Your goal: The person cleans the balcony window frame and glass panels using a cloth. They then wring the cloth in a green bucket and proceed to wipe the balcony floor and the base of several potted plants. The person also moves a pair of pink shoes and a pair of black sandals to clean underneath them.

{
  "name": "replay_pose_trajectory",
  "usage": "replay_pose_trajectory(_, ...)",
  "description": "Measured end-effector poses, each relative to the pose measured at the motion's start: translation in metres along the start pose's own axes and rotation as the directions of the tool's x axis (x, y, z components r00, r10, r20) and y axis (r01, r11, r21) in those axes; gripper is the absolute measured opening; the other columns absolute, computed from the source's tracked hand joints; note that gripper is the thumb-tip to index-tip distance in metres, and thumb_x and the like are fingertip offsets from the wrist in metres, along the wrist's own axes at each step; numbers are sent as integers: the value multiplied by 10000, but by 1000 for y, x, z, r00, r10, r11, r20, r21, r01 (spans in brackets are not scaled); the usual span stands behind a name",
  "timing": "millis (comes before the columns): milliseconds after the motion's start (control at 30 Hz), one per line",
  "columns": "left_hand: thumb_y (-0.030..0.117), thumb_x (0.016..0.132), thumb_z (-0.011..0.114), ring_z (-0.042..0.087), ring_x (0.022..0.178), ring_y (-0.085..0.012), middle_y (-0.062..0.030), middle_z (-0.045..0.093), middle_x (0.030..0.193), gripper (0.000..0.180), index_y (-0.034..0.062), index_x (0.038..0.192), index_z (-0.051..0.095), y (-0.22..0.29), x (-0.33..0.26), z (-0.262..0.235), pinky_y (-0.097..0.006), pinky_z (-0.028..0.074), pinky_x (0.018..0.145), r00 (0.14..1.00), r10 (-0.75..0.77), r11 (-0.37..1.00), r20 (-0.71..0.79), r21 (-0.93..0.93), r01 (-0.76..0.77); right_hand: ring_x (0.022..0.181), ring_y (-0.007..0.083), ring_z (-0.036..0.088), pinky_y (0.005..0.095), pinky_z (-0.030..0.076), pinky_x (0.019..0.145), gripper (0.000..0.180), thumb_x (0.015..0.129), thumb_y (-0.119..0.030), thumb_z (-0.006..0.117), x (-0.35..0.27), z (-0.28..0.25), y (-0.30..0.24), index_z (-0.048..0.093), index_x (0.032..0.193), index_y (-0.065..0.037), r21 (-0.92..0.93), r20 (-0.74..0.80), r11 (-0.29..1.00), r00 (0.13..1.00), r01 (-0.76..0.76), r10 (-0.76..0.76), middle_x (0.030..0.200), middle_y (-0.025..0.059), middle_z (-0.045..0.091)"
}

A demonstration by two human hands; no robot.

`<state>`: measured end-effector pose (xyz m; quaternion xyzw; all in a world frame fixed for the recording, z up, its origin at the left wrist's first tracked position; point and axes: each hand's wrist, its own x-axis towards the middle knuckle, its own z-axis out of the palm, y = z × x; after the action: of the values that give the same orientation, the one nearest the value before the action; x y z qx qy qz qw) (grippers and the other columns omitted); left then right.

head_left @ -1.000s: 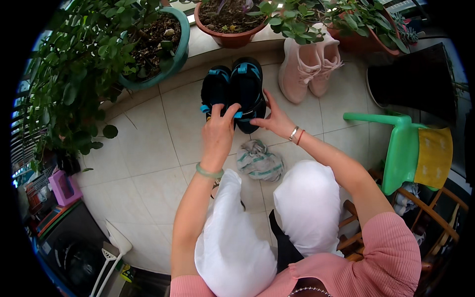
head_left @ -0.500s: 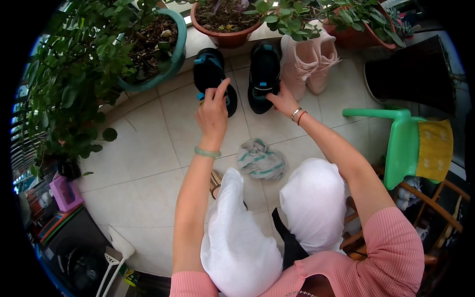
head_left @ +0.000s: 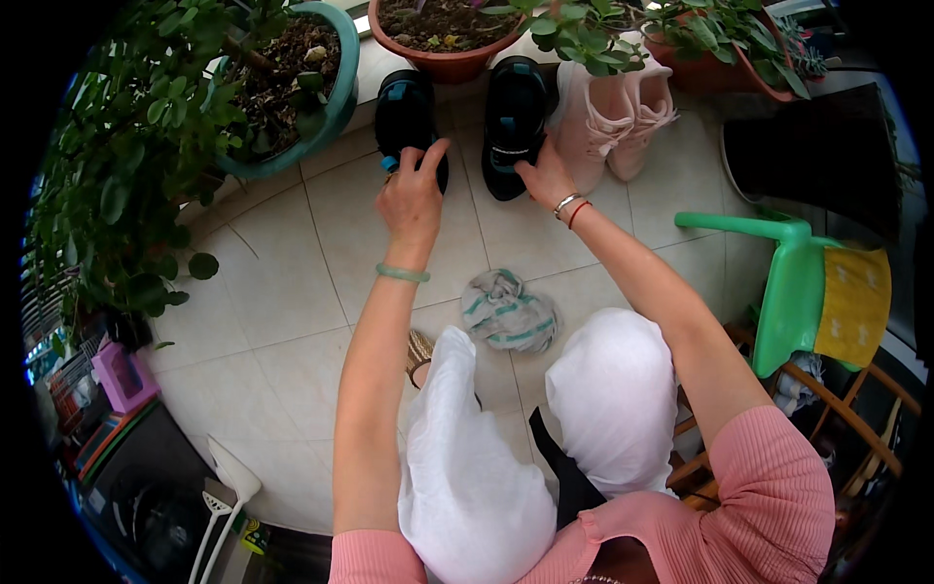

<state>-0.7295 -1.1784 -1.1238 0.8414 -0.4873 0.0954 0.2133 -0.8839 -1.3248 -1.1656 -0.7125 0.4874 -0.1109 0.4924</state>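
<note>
Left hand (head_left: 413, 195): reaches forward over the tiled floor (head_left: 292, 292); fingers spread and curled, tips resting on the heel of the left shoe (head_left: 407, 112). Touching, not clamped round it.
Right hand (head_left: 545, 175): reaches forward; fingers loosely bent, tips against the heel of the right shoe (head_left: 514, 117). Whether it grips or only presses cannot be told.
Left shoe: black with blue trim, flat on the floor, toe toward the ledge, just below the green pot (head_left: 321, 107).
Right shoe: same kind, flat on the floor, parallel to the left shoe and a little apart from it; toe under the brown pot (head_left: 438, 63).
Pink boots (head_left: 618, 122): stand as a pair just to the right of the right shoe, touching each other.
Cloth (head_left: 508, 311): crumpled, white with green stripes, on the floor between the forearms, near the knees.
Knees (head_left: 613, 389): covered in white fabric, bent, at lower centre.
Wrists: green bangle (head_left: 403, 273) on the left; thin bracelets (head_left: 572, 206) on the right.
Chair (head_left: 803, 282): green plastic with a yellow cover, well to the right of the right arm.
</note>
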Motion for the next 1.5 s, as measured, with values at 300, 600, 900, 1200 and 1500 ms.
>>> replay_pose_trajectory(300,66,816,647,657,773,-279,-23,592,1193,384,286,1130,627,7,-7,-7,-385,523,578,994,-58,995,95,-80,66,1231,435,423,422,364,1045,706,718,13,586,0,1,3,318,1370,42,-185,-175,958,952,219,-251,1303,275,434)
replay_pose_trajectory(600,50,842,623,641,750,-267,-59,625,1160,310,176,1126,641,37,-109,-77,-338,526,644,888,15,895,460,-401,193,1185,392,464,398,439,962,711,739,40,621,-4,-9,11,313,1379,43,-176,-277,939,901,296,-335,1317,231,407)
replay_pose_trajectory(900,73,880,597,647,766,-275,-89,681,930,209,126,1068,670,9,-170,-191,-360,526,688,597,-258,707,760,-272,652,842,301,658,365,552,725,324,801,-110,656,-55,-48,-48,621,1118,-54,-138,378,775,756,617,-535,993,127,631)
replay_pose_trajectory(1200,121,911,598,636,774,-194,-73,675,988,220,125,1122,660,-3,-253,-132,-304,519,718,659,-115,628,743,-460,628,891,350,674,416,583,725,783,705,-300,803,-135,25,-61,427,1279,76,-689,708,494,347,530,615,1193,231,564)
replay_pose_trajectory(1500,202,930,585,616,776,-229,-163,560,1183,476,148,1381,445,-11,-297,-97,-340,508,761,499,-455,243,738,-436,866,970,451,593,454,536,802,870,766,-143,715,-229,91,13,179,1441,-19,-797,496,485,848,361,184,1219,290,422)
